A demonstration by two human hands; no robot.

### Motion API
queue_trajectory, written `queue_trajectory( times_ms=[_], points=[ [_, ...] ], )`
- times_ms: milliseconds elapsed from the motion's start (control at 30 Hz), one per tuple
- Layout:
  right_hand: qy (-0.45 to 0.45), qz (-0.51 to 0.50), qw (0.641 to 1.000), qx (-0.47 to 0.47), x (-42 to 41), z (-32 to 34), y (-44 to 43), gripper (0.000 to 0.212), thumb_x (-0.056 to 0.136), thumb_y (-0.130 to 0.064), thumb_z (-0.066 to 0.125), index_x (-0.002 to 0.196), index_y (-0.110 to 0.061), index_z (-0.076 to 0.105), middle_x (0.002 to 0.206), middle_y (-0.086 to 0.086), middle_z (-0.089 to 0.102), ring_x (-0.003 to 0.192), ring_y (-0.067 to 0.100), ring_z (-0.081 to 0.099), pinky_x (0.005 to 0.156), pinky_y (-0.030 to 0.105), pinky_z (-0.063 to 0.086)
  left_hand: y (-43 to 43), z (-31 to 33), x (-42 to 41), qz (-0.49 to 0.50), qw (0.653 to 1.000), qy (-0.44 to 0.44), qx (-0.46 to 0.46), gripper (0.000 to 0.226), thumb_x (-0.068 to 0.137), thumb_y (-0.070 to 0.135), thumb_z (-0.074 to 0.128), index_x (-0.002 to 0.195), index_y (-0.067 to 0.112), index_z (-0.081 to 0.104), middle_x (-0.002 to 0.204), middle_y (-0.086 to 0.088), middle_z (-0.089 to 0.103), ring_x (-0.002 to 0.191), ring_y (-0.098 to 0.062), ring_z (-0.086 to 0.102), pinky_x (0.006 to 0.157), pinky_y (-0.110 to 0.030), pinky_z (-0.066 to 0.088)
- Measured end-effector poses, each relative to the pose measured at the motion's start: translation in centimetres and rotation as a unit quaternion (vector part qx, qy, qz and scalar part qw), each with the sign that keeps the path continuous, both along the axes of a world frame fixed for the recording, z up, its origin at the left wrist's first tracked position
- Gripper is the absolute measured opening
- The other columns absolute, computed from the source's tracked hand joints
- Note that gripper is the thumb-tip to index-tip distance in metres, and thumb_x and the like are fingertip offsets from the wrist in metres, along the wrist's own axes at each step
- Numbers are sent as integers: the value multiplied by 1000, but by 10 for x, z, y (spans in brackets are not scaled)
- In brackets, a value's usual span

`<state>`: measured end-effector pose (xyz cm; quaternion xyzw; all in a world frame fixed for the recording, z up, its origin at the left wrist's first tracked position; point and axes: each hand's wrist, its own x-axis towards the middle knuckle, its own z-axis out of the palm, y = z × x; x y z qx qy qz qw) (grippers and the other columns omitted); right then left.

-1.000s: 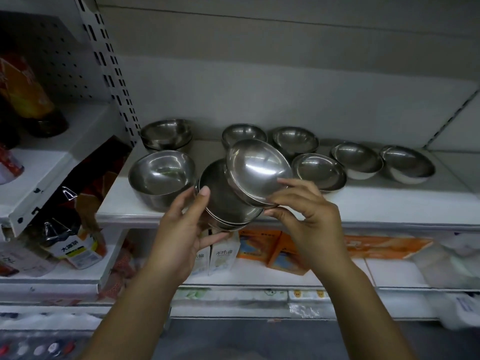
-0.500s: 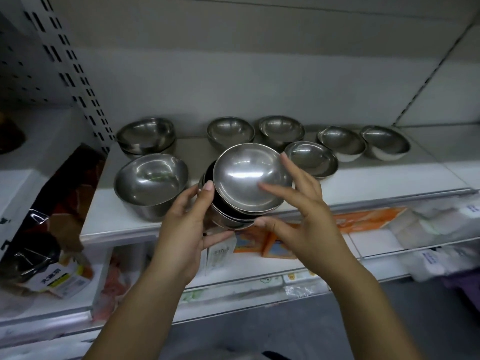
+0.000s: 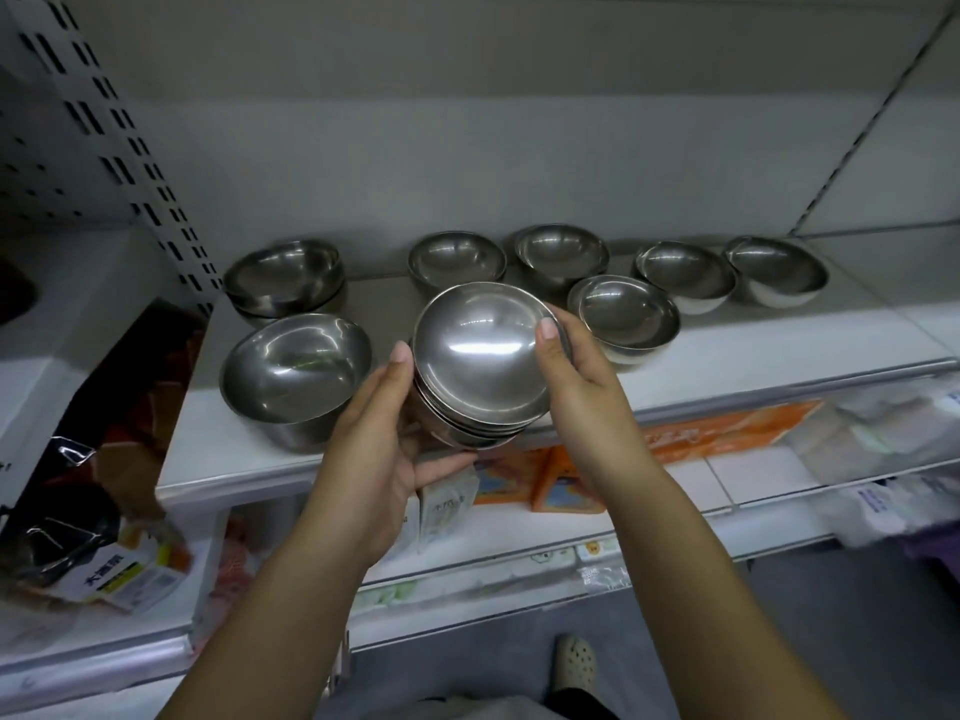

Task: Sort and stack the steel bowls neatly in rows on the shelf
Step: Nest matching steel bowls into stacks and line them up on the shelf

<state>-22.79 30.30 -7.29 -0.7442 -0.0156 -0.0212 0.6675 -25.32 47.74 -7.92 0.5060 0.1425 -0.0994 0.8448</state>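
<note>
A tilted stack of steel bowls (image 3: 480, 363) is held over the front edge of the white shelf (image 3: 753, 350). My left hand (image 3: 382, 449) cups the stack from below and the left side. My right hand (image 3: 576, 379) grips its right rim, thumb on the top bowl's edge. On the shelf stand a large bowl (image 3: 296, 374) at front left, a short stack (image 3: 284, 278) behind it, two bowls (image 3: 457, 259) (image 3: 562, 254) at the back, a nested pair (image 3: 626, 317) at mid right and two tilted bowls (image 3: 684, 275) (image 3: 776, 270) at far right.
A perforated upright (image 3: 130, 163) bounds the shelf on the left. Below are orange and white packages (image 3: 566, 483) on a lower shelf, and dark bags (image 3: 78, 532) at lower left. A foot in a pale shoe (image 3: 573, 662) stands on the floor.
The top bowl has settled into the stack and my right hand has closed around the stack's right rim. The view shifted right and slightly closer.
</note>
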Motion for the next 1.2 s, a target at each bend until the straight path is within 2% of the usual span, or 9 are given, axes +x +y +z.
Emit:
queue_trajectory(
  times_ms=[233, 333, 433, 500, 633, 733, 867, 1067, 1200],
  points=[
    [18, 34, 999, -8, 22, -1, -20, 30, 103, -49, 45, 129, -41, 57, 114, -35, 62, 99, -28, 52, 72, -5, 41, -28, 0, 9, 18, 999, -16, 21, 59, 80, 47, 71, 133, 25, 60, 128, -1, 70, 109, -20, 73, 75, -46, 63],
    [28, 58, 998, -16, 30, 5, -37, 18, 104, -48, 42, 104, -48, 60, 89, -49, 60, 88, -33, 51, 70, -7, 37, -41, -2, 18, 31, 999, -10, 22, 59, 80, 41, 74, 136, 28, 59, 129, -2, 69, 110, -24, 73, 77, -49, 63],
    [-21, 40, 999, -27, 39, 6, -63, 29, 100, -54, 41, 104, -35, 64, 95, -33, 65, 95, -16, 58, 86, 7, 44, -51, -5, 29, 51, 998, -4, 24, 44, 89, 30, 71, 132, 32, 61, 125, -6, 71, 100, -24, 76, 78, -51, 63],
    [-64, 13, 997, -46, 46, 4, -83, 31, 99, -52, 44, 105, -31, 65, 100, -20, 68, 99, -4, 62, 86, 14, 47, -55, -8, 34, 72, 997, -2, 41, 35, 95, 21, 67, 127, 35, 62, 124, -11, 70, 87, -24, 77, 82, -55, 62],
    [-124, -18, 973, -194, 64, -11, -126, 17, 98, -39, 58, 105, -32, 72, 103, -16, 66, 108, 6, 56, 86, 12, 44, -65, -13, 41, 105, 992, 2, 66, 40, 98, 16, 63, 134, 32, 61, 123, -15, 71, 92, -31, 75, 82, -54, 62],
    [-147, 17, 948, -280, 74, -26, -145, 23, 88, -37, 72, 104, -22, 77, 102, -13, 67, 108, 9, 51, 83, 3, 35, -73, -14, 45, 115, 990, -3, 79, 41, 98, 17, 63, 136, 31, 61, 122, -12, 71, 89, -29, 76, 79, -50, 63],
    [-189, 48, 915, -354, 84, -44, -154, 33, 79, -42, 79, 103, -19, 78, 104, -10, 71, 110, 13, 53, 93, 25, 42, -79, -14, 46, 134, 987, -1, 93, 39, 97, 19, 64, 135, 30, 63, 120, -13, 73, 93, -33, 74, 77, -49, 63],
    [-233, 53, 913, -331, 88, -44, -155, 15, 80, -34, 81, 83, -19, 79, 90, -10, 73, 98, 15, 56, 90, 38, 44, -81, -10, 44, 174, 979, 6, 103, 23, 96, 18, 67, 105, 39, 68, 111, -7, 75, 87, -30, 76, 76, -48, 63],
    [-202, 17, 951, -234, 83, -38, -155, 4, 84, -19, 80, 85, -17, 77, 86, -11, 66, 96, 15, 58, 87, 24, 47, -76, -7, 43, 180, 976, 0, 125, 25, 95, 20, 68, 109, 41, 67, 110, -5, 75, 84, -27, 77, 77, -48, 63]
  ],
)
